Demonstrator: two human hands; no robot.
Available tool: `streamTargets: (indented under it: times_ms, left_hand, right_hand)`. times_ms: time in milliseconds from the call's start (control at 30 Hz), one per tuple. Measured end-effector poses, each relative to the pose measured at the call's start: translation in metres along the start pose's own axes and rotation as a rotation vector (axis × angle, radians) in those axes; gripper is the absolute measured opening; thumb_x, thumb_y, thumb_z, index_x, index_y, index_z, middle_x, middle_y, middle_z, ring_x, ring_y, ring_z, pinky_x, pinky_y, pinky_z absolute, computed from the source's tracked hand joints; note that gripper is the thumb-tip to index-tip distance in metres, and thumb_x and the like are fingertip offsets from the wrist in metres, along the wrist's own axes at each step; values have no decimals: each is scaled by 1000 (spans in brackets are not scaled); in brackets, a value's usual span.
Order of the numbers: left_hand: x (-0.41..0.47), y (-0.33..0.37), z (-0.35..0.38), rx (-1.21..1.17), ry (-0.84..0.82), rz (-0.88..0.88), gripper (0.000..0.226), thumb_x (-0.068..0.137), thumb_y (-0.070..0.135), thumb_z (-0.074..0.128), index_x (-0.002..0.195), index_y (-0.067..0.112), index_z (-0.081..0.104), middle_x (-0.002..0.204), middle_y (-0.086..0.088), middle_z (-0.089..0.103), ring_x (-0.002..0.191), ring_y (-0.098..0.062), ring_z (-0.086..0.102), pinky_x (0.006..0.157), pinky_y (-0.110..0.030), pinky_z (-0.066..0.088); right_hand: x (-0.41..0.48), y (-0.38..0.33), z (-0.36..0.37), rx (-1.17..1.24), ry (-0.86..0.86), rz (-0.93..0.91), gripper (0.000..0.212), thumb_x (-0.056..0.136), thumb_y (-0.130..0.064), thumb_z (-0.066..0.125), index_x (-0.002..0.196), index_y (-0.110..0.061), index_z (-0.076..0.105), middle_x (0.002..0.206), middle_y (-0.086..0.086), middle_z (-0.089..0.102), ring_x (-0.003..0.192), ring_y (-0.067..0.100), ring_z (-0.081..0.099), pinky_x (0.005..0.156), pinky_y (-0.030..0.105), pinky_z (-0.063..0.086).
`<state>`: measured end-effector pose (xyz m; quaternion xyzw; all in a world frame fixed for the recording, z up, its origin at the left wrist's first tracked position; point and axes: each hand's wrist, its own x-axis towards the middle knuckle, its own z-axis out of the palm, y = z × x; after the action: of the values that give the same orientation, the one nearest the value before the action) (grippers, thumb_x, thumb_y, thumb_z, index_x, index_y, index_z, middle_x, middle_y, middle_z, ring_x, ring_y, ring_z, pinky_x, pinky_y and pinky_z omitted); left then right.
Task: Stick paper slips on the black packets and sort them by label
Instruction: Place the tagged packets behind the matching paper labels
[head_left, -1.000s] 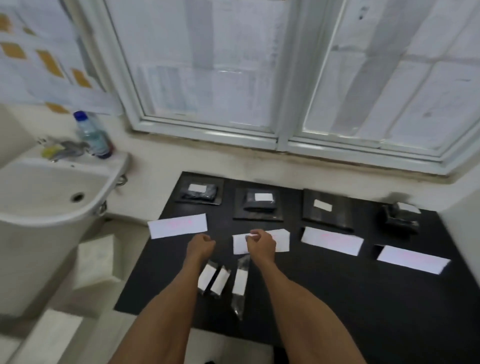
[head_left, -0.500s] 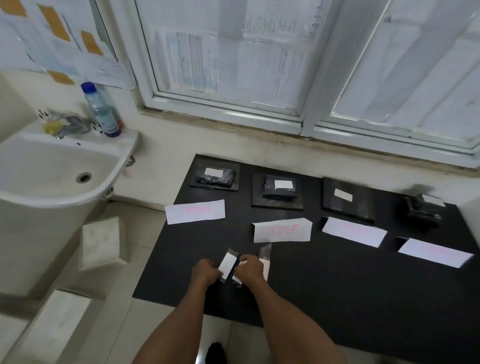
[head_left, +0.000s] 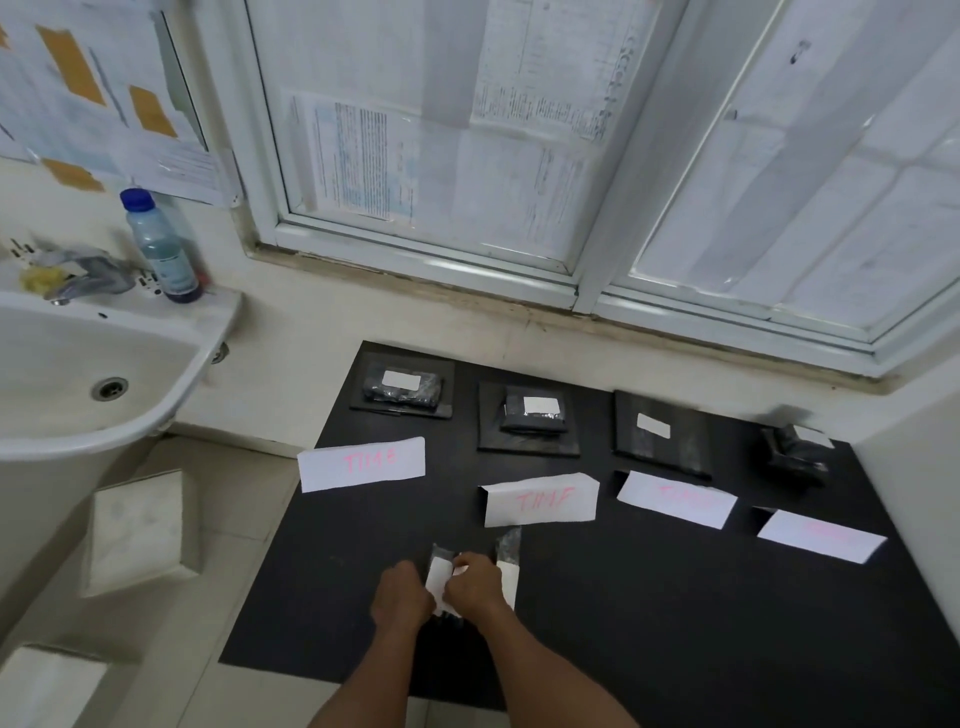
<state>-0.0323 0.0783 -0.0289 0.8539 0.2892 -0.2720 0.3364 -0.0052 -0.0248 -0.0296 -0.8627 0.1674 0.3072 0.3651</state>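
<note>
**A:** How far along is this sorting job, you reckon?

**B:** Roughly mid-way, I'd say. Nearest the camera, the left hand (head_left: 402, 592) and the right hand (head_left: 475, 584) sit close together near the front edge of the bench (head_left: 675, 623). Both are curled onto one black packet (head_left: 442, 552) with a white paper slip (head_left: 438, 577) on its face. My guess is the slip is being pressed down, but I can't tell if it's stuck yet.

**A:** Anything else waiting?

**B:** A second packet (head_left: 508, 545) lies flat on the bench just right of the right hand, and it has a white slip on it too. So that's two near ones left to place, as far as I can see. I don't spot any bare packets or loose slips elsewhere.

**A:** And the sorted side?

**B:** Further back there's a row of four white label cards: the left card (head_left: 362, 464), second card (head_left: 540, 500), third card (head_left: 675, 500) and right card (head_left: 821, 535). The pink writing is too blurry to read properly. Behind each card, at the far edge under the window (head_left: 431, 156), sits a stack of black packets: the left pile (head_left: 402, 387), second pile (head_left: 535, 413), third pile (head_left: 657, 431) and right pile (head_left: 795, 452). Each seems to have a white slip on top. No idea how many are in each pile.
</note>
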Motion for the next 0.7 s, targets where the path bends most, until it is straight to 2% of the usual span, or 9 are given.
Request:
streamTargets:
  times_ms: [133, 233, 300, 400, 533, 600, 700]
  left_hand:
    - [-3, 10, -1, -71, -12, 19, 29, 86, 12, 57, 114, 3, 56, 123, -15, 61, 112, -27, 60, 88, -32, 50]
    - [-4, 14, -16, -236, 28, 32, 10, 80, 5, 58, 88, 12, 59, 108, -13, 66, 98, -27, 63, 82, -33, 51]
    - [0, 19, -31, -345, 34, 81, 20, 77, -2, 58, 77, 17, 52, 96, -9, 65, 88, -25, 62, 78, -33, 51]
    - [2, 36, -54, -424, -21, 156, 24, 77, -10, 56, 85, 13, 57, 93, -10, 64, 92, -27, 63, 81, -35, 53]
    - [1, 64, -71, -594, -83, 198, 30, 81, -17, 51, 95, 7, 63, 98, -16, 61, 84, -25, 59, 65, -32, 50]
    - [-1, 79, -74, -629, -67, 221, 30, 82, -16, 53, 101, 4, 64, 103, -18, 61, 87, -26, 59, 59, -30, 50]
    - [-1, 102, -73, -647, -45, 279, 34, 79, -18, 56, 104, 4, 65, 106, -17, 59, 96, -28, 58, 63, -33, 54]
  right_hand:
    - [0, 1, -4, -8, -3, -19, 39, 84, -6, 54, 122, -13, 58, 128, 9, 57, 116, 22, 56, 80, 17, 44]
    - [-4, -5, -11, -21, 66, -90, 32, 82, -6, 55, 113, -8, 59, 118, 11, 63, 111, 25, 59, 89, 26, 48]
    - [-9, -13, -20, 33, 114, -137, 34, 86, -14, 58, 120, -10, 53, 120, 11, 61, 111, 26, 58, 88, 27, 45]
    - [-14, -24, -44, 114, 212, -217, 42, 89, -20, 61, 129, -13, 52, 123, 8, 62, 115, 25, 56, 96, 28, 43]
    - [-16, -33, -82, 203, 269, -259, 36, 79, -6, 70, 113, -15, 65, 103, 7, 70, 97, 20, 65, 90, 27, 51]
    - [-18, -35, -100, 244, 272, -286, 45, 78, -4, 70, 120, -20, 63, 100, 8, 68, 96, 22, 64, 86, 30, 52]
    - [-14, -34, -122, 287, 268, -335, 45, 84, -4, 66, 125, -23, 61, 106, 10, 63, 95, 23, 63, 87, 37, 56]
